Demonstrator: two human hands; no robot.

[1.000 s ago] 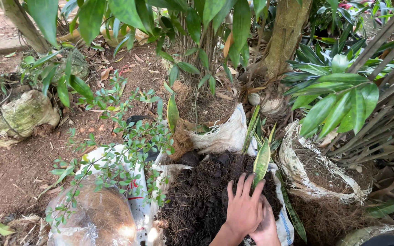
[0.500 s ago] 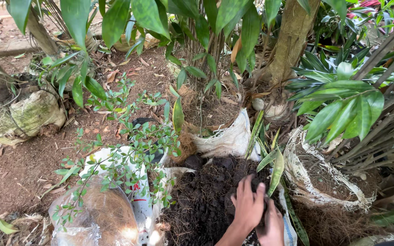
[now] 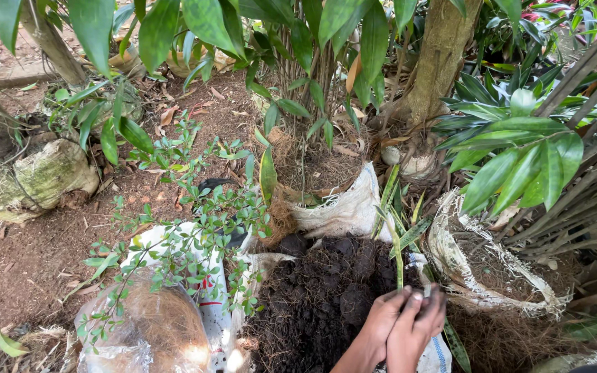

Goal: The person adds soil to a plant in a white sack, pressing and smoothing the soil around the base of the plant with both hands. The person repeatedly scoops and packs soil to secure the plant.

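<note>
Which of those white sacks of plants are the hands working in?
The front sack, full of dark soil. Both hands, left hand and right hand, press around its thin seedling.

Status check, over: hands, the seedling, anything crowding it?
Left hand and right hand closed around seedling base in dark soil. Torn white sack adjacent.

Bare to the wrists and past: no sleeves, gloves, rings or watch in view. Left hand [image 3: 380, 324] and right hand [image 3: 416, 330] smudged with dark soil on the fingers.
</note>
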